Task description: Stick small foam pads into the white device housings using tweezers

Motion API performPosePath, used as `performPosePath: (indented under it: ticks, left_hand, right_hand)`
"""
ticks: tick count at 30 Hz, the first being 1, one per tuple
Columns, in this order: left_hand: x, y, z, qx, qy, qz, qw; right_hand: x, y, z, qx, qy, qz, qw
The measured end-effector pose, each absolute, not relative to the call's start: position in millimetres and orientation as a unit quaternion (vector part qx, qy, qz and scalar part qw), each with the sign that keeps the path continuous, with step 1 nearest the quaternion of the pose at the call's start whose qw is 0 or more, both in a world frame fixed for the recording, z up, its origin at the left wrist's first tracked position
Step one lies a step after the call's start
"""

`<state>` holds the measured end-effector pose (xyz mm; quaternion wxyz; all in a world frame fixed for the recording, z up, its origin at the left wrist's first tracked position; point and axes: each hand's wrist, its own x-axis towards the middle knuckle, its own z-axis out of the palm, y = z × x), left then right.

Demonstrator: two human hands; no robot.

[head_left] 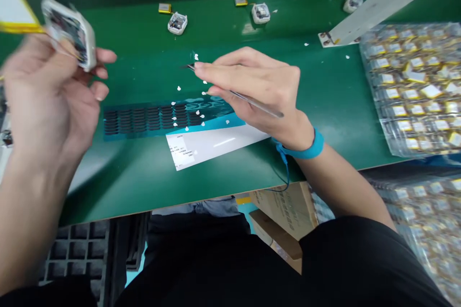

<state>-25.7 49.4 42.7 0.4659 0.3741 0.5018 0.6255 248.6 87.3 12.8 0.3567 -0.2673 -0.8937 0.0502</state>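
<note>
My left hand [54, 72] is raised at the left, its fingers and thumb gripping a white device housing [88, 41] with electronics showing inside. A battery pouch [18, 7] with yellow edging stands up beside that housing. Pinched in my right hand [259, 86] are slim metal tweezers [257, 102], their dark tip pointing left above the green mat. Small white stickers [179, 88] lie scattered under and around the tips. Below are a blue film strip [151, 122] carrying rows of black pieces and a white label sheet [216, 146].
Open white housings [177, 23] with batteries [164, 8] sit along the back of the green table [137, 177]. A grey metal post [382, 2] slants at the right, near a clear tray [389, 129] full of battery units. Cardboard boxes [281, 206] and black trays [77, 249] are below the edge.
</note>
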Motion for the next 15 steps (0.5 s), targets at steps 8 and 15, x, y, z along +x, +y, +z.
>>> performPosePath:
  ticks: [8, 15]
  left_hand:
    - [-5.5, 45.7, 21.9, 0.277, 0.535, 0.538, 0.590]
    - [12.1, 23.2, 15.2, 0.265, 0.528, 0.589, 0.551]
  right_hand:
    - [240.3, 51.1, 12.9, -0.173, -0.918, -0.053, 0.353]
    - [228.3, 42.8, 7.3, -0.147, -0.911, -0.120, 0.365]
